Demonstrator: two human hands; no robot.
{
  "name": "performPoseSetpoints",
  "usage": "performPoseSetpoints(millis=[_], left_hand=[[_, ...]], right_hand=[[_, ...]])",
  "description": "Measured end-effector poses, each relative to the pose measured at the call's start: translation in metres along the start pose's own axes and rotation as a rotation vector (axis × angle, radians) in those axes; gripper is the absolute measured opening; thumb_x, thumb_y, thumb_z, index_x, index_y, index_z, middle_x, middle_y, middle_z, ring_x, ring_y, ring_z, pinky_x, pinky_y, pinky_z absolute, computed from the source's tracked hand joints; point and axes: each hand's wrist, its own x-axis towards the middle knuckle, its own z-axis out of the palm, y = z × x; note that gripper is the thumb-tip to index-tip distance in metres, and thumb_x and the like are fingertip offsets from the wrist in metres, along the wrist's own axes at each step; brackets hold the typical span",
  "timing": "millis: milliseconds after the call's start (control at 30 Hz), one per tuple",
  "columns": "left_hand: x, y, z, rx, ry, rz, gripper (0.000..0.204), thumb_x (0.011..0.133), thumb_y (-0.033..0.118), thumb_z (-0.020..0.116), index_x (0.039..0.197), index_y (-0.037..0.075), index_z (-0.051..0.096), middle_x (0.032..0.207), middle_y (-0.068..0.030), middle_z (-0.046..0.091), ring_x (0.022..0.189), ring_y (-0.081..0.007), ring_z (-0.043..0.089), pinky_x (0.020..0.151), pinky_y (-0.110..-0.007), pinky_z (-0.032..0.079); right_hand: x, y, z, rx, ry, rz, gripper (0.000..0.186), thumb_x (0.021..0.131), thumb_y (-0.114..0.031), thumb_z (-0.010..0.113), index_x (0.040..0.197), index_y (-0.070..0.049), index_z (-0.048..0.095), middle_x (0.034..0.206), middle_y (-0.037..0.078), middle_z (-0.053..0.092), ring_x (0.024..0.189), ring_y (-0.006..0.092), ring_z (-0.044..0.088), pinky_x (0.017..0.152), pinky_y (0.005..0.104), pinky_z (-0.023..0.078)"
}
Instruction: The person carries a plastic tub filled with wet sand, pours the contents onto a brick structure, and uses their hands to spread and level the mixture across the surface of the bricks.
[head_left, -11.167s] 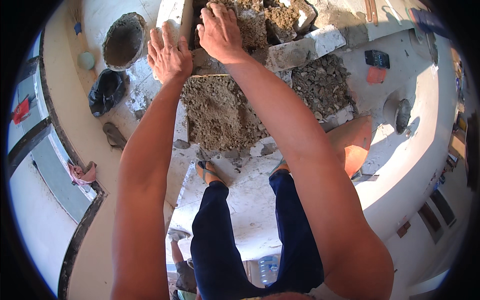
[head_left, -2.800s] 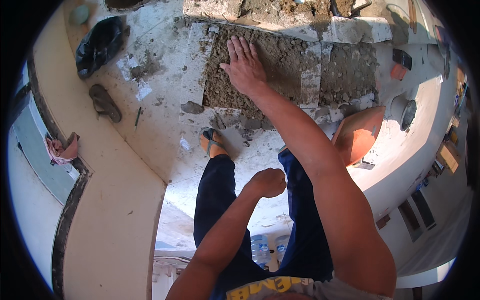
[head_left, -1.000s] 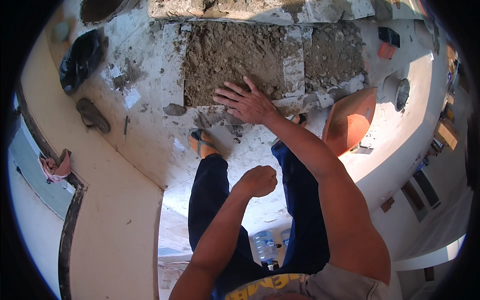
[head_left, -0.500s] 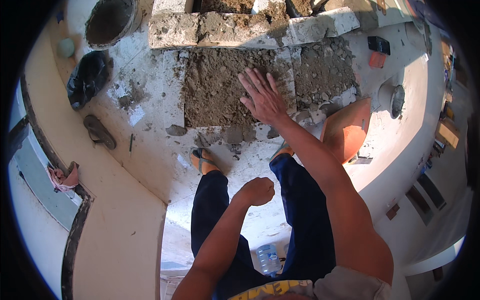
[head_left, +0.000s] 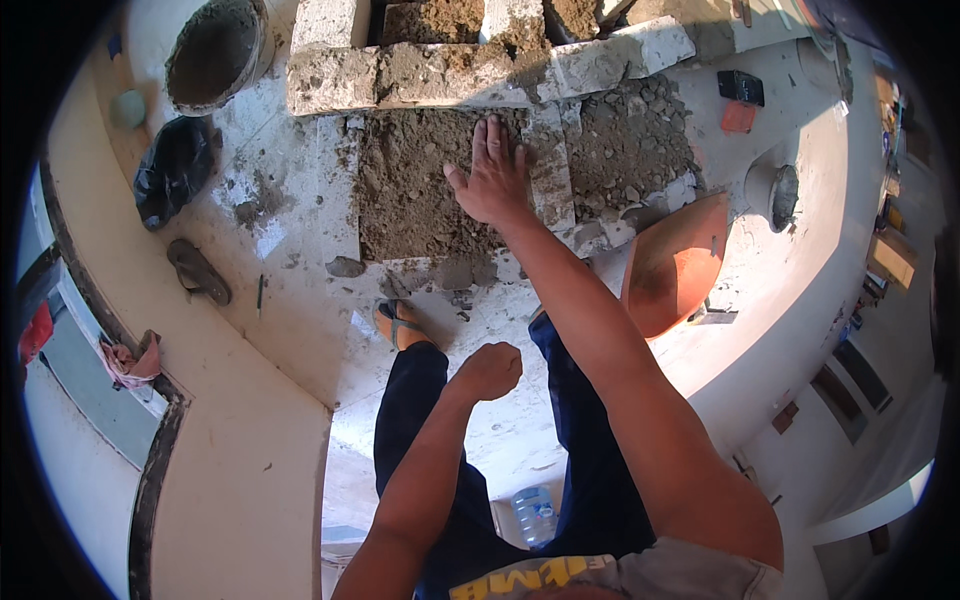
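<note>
My right hand [head_left: 495, 180] lies palm down on a patch of loose brown soil [head_left: 410, 200]. Its thumb stands out to the left and its fingers point toward the far edge of the patch. Pale blocks border the soil, among them a left border block [head_left: 340, 190] and a right border block [head_left: 549, 175]. Above my thighs, my left hand [head_left: 488, 371] is curled into a fist, apart from the soil; nothing sticks out of it.
A low block wall [head_left: 425, 75] runs behind the soil. More rubble [head_left: 630, 140] and an orange curved pan [head_left: 675, 270] are at the right. A mortar bucket [head_left: 258, 60], black bag [head_left: 170, 170] and sandal [head_left: 198, 270] are at left. A water bottle [head_left: 534, 515] stands between my legs.
My right hand has slid left and farther across the soil, its fingers now closer together. My left hand remains a fist. The whole view has shifted slightly.
</note>
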Motion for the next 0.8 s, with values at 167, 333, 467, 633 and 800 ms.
performPoseSetpoints(millis=[167, 333, 467, 633, 800], left_hand=[[-0.015, 0.017, -0.069, 0.044, 0.905, 0.159, 0.019, 0.091, 0.002, 0.056, 0.105, -0.002, 0.068, 0.096, -0.0258, 0.069, 0.087, -0.0452, 0.068, 0.076, -0.051, 0.054], [0.015, 0.119, -0.249, 0.517, 1.241, 0.344, 0.024, 0.096, 0.007, 0.055, 0.117, -0.001, 0.064, 0.113, -0.0212, 0.064, 0.104, -0.0407, 0.064, 0.087, -0.052, 0.053], [0.071, 0.166, -0.324, 0.697, 0.972, 0.375, 0.038, 0.103, 0.024, 0.053, 0.139, 0.011, 0.057, 0.139, -0.0203, 0.057, 0.126, -0.0397, 0.058, 0.103, -0.049, 0.049], [0.132, 0.146, -0.329, 1.06, 0.865, -0.052, 0.074, 0.105, 0.065, 0.026, 0.166, 0.022, 0.02, 0.172, -0.0144, 0.016, 0.157, -0.035, 0.02, 0.128, -0.052, 0.015], [0.146, 0.164, -0.346, 0.898, 0.898, -0.284, 0.082, 0.104, 0.068, 0.029, 0.166, 0.017, 0.014, 0.173, -0.0128, 0.012, 0.158, -0.0336, 0.017, 0.127, -0.053, 0.012]], right_hand=[[-0.021, 0.009, -0.128, 0.419, -0.145, -0.045, 0.047, 0.098, -0.03, 0.065, 0.132, 0.003, 0.063, 0.13, 0.028, 0.065, 0.11, 0.0394, 0.07, 0.093, 0.0536, 0.057], [0.118, 0.064, -0.218, 0.222, 0.606, -0.27, 0.04, 0.101, -0.019, 0.06, 0.135, 0.0, 0.06, 0.125, 0.025, 0.066, 0.114, 0.0391, 0.067, 0.101, 0.0476, 0.055], [0.209, 0.11, -0.209, 0.012, 0.469, -0.319, 0.063, 0.097, -0.033, 0.062, 0.154, -0.011, 0.045, 0.164, 0.017, 0.034, 0.151, 0.0374, 0.03, 0.124, 0.0534, 0.022], [0.152, 0.101, -0.169, -0.007, 0.303, -0.245, 0.047, 0.105, -0.034, 0.051, 0.149, -0.017, 0.053, 0.164, 0.014, 0.037, 0.151, 0.0326, 0.035, 0.121, 0.0503, 0.036], [0.098, 0.09, -0.204, -0.201, 0.228, -0.435, 0.038, 0.105, -0.031, 0.052, 0.136, -0.012, 0.063, 0.144, 0.012, 0.061, 0.131, 0.0296, 0.059, 0.12, 0.0546, 0.031]])
